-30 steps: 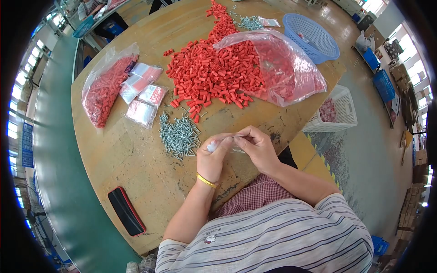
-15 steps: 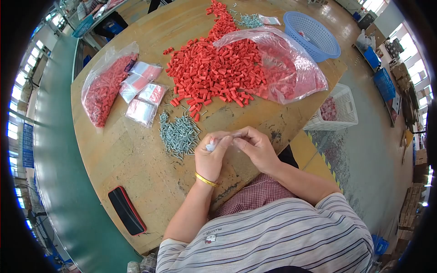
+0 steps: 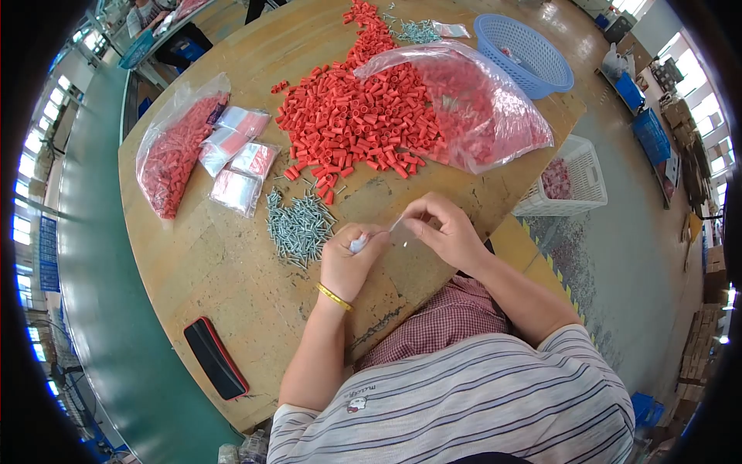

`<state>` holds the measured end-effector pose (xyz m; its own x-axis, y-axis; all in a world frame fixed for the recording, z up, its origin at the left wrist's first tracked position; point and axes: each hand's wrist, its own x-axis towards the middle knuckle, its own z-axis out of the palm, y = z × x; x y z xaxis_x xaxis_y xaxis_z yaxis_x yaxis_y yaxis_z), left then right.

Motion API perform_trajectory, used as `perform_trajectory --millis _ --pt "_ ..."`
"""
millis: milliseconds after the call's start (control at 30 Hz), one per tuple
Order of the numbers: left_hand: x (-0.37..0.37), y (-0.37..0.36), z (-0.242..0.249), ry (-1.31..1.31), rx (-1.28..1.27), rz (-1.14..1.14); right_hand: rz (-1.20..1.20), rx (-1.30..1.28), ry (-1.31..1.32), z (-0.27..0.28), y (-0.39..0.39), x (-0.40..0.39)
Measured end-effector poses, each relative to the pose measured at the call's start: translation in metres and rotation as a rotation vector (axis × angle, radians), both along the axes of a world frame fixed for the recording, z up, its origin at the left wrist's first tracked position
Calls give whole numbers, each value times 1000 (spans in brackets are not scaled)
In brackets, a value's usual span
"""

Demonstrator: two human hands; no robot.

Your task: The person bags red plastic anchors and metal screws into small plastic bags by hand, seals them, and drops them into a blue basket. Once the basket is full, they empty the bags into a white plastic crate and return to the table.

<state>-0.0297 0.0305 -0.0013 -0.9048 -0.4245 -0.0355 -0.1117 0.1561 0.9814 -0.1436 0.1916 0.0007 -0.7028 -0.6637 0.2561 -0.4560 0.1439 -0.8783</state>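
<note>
Bare wooden table (image 3: 224, 271) lies open toward its near left edge; only a flat black-and-red case (image 3: 215, 357) sits there. A heap of grey metal screws (image 3: 297, 224) and a spread of red plastic caps (image 3: 355, 116) block the far side.

A small bag (image 3: 398, 230) of thin, clear, glossy plastic film is pinched between the left hand (image 3: 348, 263) and right hand (image 3: 444, 232); the table (image 3: 232, 263) is of matt, worn, scuffed wood; the screws (image 3: 297, 226) are of grey, shiny metal; the red caps (image 3: 355, 116) are of smooth plastic; the large bag (image 3: 479, 108) is of crinkled, glossy film; the basket (image 3: 525, 54) is of blue latticed plastic.
</note>
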Motion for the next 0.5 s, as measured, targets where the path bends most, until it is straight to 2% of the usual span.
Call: perform_trajectory --millis 67,133,233,367,500 --pt "0 3 -2 -36 74 53 -79 -35 98 0 -2 2" --pt "0 4 -5 -29 -3 79 -111 -15 148 8 -2 7" --pt "-1 7 -5 -4 -51 95 -13 75 -40 13 -7 18" --pt "-2 9 -10 -1 -109 54 -16 92 -136 0 -13 18" --pt "-3 4 -13 28 -1 27 10 74 33 4 -14 18"
